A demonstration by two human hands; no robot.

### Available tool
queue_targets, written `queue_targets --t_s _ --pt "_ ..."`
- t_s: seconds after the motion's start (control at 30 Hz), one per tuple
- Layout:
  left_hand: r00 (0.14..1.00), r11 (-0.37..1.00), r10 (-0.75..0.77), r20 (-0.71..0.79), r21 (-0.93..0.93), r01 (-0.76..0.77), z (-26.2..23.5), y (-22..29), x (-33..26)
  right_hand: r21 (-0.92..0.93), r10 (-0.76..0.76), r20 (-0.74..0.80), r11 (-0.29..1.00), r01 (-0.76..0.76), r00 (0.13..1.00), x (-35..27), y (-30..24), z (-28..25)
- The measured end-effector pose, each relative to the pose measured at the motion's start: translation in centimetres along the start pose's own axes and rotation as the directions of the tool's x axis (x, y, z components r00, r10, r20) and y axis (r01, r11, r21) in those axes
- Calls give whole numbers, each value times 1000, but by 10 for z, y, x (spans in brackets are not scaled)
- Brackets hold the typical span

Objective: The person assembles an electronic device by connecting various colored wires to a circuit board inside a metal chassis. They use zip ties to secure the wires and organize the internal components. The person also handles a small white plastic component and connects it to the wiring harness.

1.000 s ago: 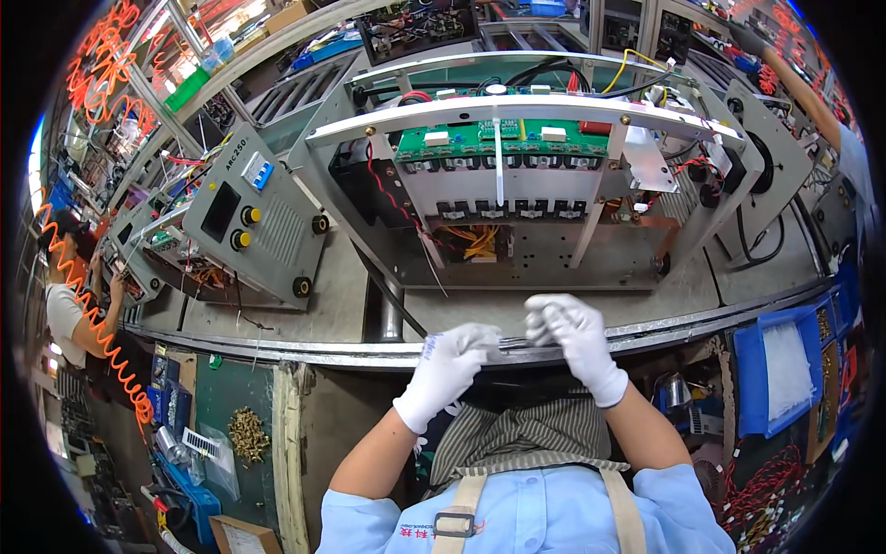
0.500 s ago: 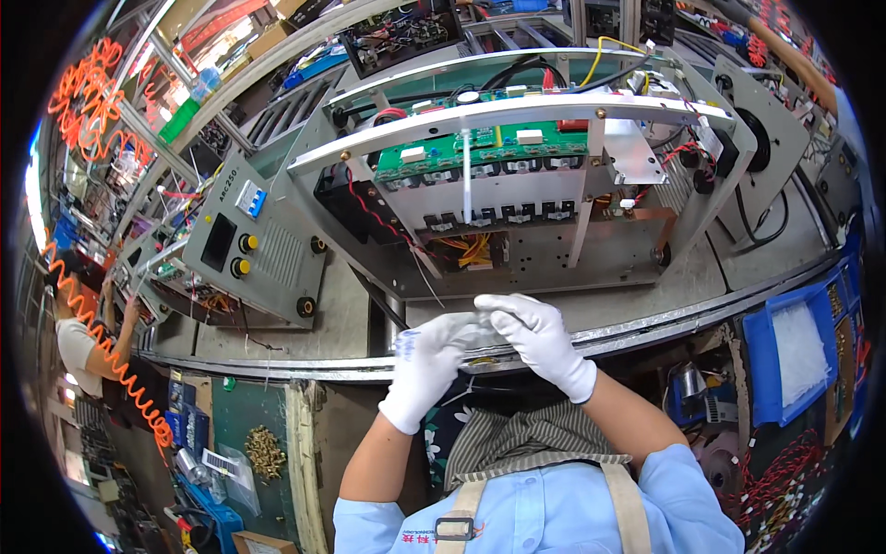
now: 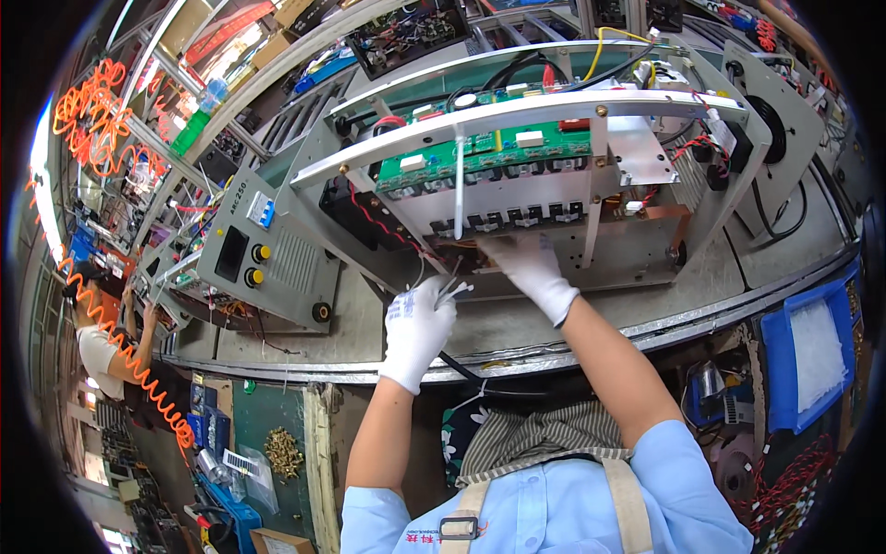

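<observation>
Cable ties point(image 3: 451, 295), thin and white, stuck out from the left hand point(image 3: 417, 331) just in front of the open grey machine chassis point(image 3: 628, 263). The gloved left fingers were curled around the small bunch, whose ends fanned out loosely. The ties looked light, springy and perhaps slippery against the glove, probably best pinched singly near the middle. The right hand point(image 3: 533, 270), gloved too, reached into the lower opening of the chassis; its fingertips were blurred and partly hidden, so whether they gripped anything could not be told. Above it, the green circuit board point(image 3: 498, 159) looked fragile. The chassis, seemingly heavy and stiff, stood on the grey worktop point(image 3: 489, 337), its metal front rail point(image 3: 544, 103) offering a firm hold. To its left stood a second grey machine point(image 3: 293, 270)
</observation>
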State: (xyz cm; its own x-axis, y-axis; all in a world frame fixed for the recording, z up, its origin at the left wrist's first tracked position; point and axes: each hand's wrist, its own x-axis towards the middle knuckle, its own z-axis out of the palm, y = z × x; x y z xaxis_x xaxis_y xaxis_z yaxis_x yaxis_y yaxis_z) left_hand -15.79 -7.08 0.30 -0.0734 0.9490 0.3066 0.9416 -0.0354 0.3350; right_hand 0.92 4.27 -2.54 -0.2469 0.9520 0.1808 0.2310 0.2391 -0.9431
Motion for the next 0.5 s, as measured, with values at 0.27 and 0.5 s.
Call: queue_targets --t_s 0.27,0.5 --pt "933 885 -245 261 -332 326 -14 19 13 -105 -160 322 973 203 933 -7 -15 -8" --pt "907 797 -305 292 -442 411 -9 8 13 309 -74 343 950 -38 936 -11 3 -12"
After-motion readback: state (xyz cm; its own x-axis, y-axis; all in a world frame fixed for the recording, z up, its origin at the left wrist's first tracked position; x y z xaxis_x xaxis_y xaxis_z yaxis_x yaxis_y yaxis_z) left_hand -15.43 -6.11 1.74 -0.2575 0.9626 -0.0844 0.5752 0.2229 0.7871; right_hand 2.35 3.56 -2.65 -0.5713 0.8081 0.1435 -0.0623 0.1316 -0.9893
